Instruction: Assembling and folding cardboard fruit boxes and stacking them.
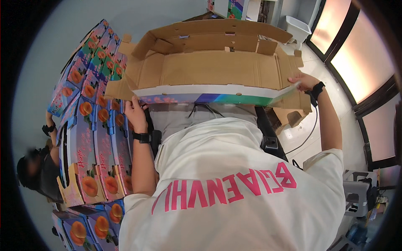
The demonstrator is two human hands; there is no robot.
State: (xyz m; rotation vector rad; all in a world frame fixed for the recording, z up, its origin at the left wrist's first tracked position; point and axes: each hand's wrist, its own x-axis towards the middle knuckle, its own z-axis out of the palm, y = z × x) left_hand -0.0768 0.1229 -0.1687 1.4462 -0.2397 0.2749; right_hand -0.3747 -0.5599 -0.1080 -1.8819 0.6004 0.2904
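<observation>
A partly folded cardboard box (217, 69) spans the space before my lap, its bare brown inside facing up. Its back wall stands raised, and the end flaps stick out to both sides. Along the near edge runs a white strip above a printed pink, blue and green panel. My left hand (136, 116) grips the near left corner, fingers closed on the edge. At the right end, my right hand (305, 81) pinches the near panel's corner by the end flap, thumb on top. Black bands sit on both wrists.
Printed fruit boxes (95, 125) stand in a tall stack close on my left. Behind it another person's hand (50, 125) touches the stack. A white tub (293, 30) stands at the far right, near framed glass panels (347, 50). A black cable (312, 131) hangs from my right wrist.
</observation>
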